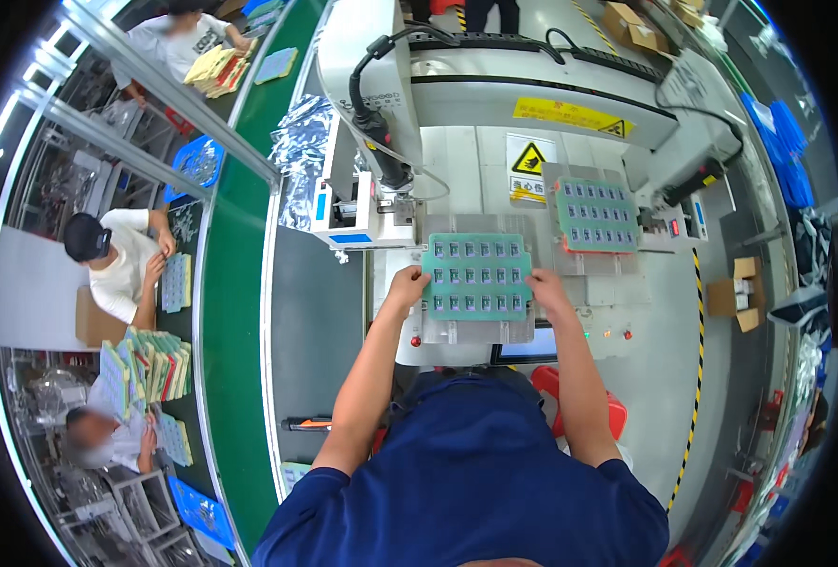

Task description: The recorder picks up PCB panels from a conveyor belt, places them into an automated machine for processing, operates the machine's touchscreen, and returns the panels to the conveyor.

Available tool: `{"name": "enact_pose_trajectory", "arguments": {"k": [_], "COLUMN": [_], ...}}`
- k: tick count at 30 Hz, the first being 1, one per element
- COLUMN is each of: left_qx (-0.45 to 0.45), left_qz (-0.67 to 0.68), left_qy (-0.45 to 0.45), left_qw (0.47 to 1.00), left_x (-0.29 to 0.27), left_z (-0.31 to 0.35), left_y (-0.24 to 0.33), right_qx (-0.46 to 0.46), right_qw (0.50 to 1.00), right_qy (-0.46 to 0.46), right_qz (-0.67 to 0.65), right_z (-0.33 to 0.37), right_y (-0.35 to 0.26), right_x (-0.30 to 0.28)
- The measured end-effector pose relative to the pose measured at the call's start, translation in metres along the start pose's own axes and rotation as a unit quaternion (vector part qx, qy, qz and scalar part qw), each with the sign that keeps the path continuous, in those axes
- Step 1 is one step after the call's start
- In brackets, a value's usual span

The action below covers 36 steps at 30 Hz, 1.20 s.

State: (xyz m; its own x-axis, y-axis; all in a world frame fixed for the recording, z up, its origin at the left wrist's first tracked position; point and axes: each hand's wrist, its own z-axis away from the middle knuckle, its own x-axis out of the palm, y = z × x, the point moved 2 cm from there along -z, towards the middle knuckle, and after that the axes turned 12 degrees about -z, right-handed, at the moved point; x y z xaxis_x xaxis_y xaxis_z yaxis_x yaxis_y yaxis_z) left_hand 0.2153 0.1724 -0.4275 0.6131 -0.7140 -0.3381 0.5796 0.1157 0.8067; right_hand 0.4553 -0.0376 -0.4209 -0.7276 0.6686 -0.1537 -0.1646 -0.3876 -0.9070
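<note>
A flat green tray (476, 291) with rows of small dark parts in its pockets lies over a metal fixture plate (480, 332) in front of me. My left hand (408, 285) grips the tray's left edge, and my right hand (548, 289) is closed on its right edge. Thumbs show near the rim; the fingertips under it are hidden. Behind and to the right, a second green tray (596, 232) of the same kind sits on another metal plate (617, 264), touched by neither hand.
A machine head (371, 203) with cables stands just beyond my left hand, another (676, 203) at the right. A gantry beam (542, 104) crosses above. A green conveyor (239, 378) runs along the left, where co-workers sit with stacked trays (145, 364). A screen (525, 347) lies near my waist.
</note>
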Motion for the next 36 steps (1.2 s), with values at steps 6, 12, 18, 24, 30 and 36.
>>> {"name": "enact_pose_trajectory", "arguments": {"k": [6, 12, 18, 24, 30, 36], "left_qx": [-0.036, -0.076, -0.056, 0.032, 0.046, 0.093], "left_qz": [0.112, 0.209, 0.298, 0.519, 0.599, 0.629], "left_qy": [-0.054, -0.042, -0.041, -0.051, 0.075, 0.251], "left_qw": [0.992, 0.974, 0.952, 0.853, 0.796, 0.73], "left_x": [-0.001, -0.016, -0.03, -0.044, -0.083, -0.123], "left_z": [0.021, 0.056, 0.115, 0.188, 0.249, 0.273], "left_y": [0.025, 0.037, 0.008, -0.046, -0.091, -0.161], "right_qx": [-0.028, -0.017, -0.017, 0.003, 0.045, 0.066], "right_qw": [0.999, 0.995, 0.977, 0.956, 0.919, 0.868], "right_qy": [-0.03, -0.092, -0.208, -0.292, -0.387, -0.481], "right_qz": [-0.027, -0.032, -0.038, -0.002, 0.058, 0.106], "right_z": [0.0, 0.005, 0.025, 0.037, 0.042, 0.058], "right_y": [-0.004, -0.043, -0.052, -0.055, -0.07, -0.08], "right_x": [-0.008, -0.006, -0.001, 0.065, 0.18, 0.319]}}
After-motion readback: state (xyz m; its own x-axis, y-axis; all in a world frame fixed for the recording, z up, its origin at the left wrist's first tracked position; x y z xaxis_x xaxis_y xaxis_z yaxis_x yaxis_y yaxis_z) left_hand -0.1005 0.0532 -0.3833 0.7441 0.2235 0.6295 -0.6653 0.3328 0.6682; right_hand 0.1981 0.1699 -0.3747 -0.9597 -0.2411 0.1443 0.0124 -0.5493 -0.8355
